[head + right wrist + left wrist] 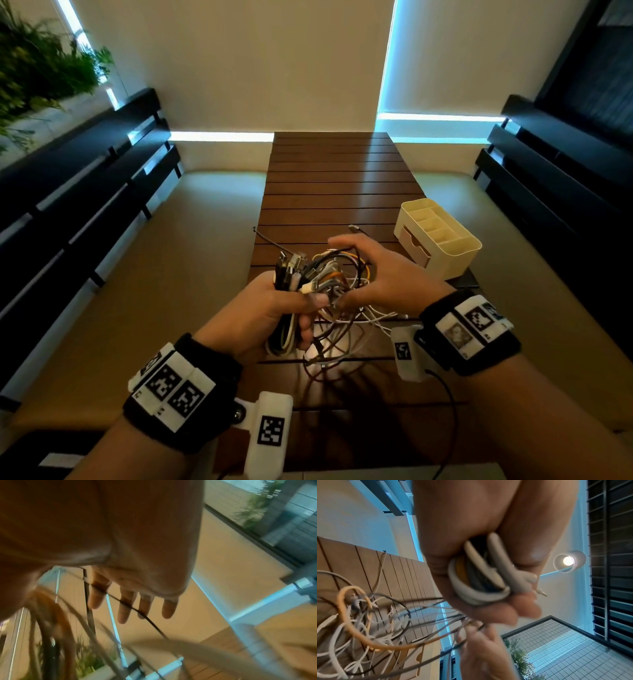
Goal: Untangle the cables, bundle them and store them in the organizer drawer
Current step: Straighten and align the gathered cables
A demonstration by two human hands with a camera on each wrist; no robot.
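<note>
A tangle of white, grey, black and orange cables hangs between my hands above the wooden slatted table. My left hand grips a gathered bunch of cable ends, plugs sticking up from the fist. In the left wrist view this hand is curled round folded white and dark cable loops. My right hand reaches into the loops, fingers spread. In the right wrist view a thin black cable lies across its straight fingers. The cream organizer stands to the right, its drawer looking closed.
Loose cable ends trail onto the table: a black one toward the left edge and a plug further back. Dark slatted benches run along both sides of the narrow table. A plant stands at the upper left.
</note>
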